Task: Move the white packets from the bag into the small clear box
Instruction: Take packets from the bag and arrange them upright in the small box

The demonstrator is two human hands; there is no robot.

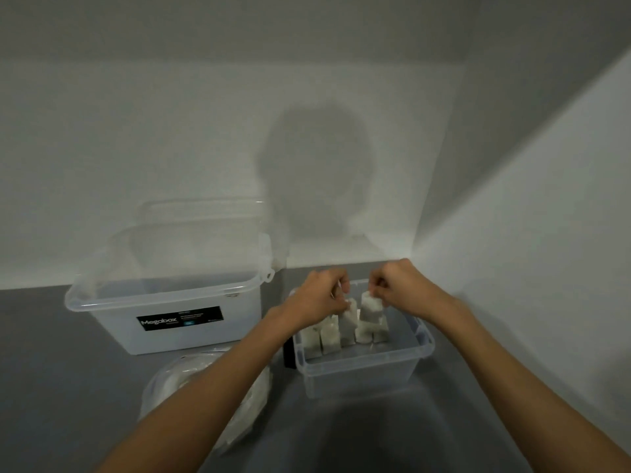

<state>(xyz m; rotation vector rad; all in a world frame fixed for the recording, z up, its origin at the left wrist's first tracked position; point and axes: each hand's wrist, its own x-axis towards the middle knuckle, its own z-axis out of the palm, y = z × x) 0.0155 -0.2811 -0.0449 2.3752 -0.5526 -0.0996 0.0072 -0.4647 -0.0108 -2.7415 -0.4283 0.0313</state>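
Packets (329,337) stood upright in row inside box (421,349), toward far wall. Left grip (321,298) pinched top of one packet; right grip (396,285) pinched top of neighbour, both packets raised above row. Judged them light, soft, easily crushed, wrap maybe slick. Best taken by top edge with fingertips and lowered straight, so row didn't topple. Bag (170,380) lay on surface (51,370) under my left forearm, contents unclear. Larger tub (164,336) stood left of box. Its black label (179,318) read "Megabox"; smaller print unreadable.
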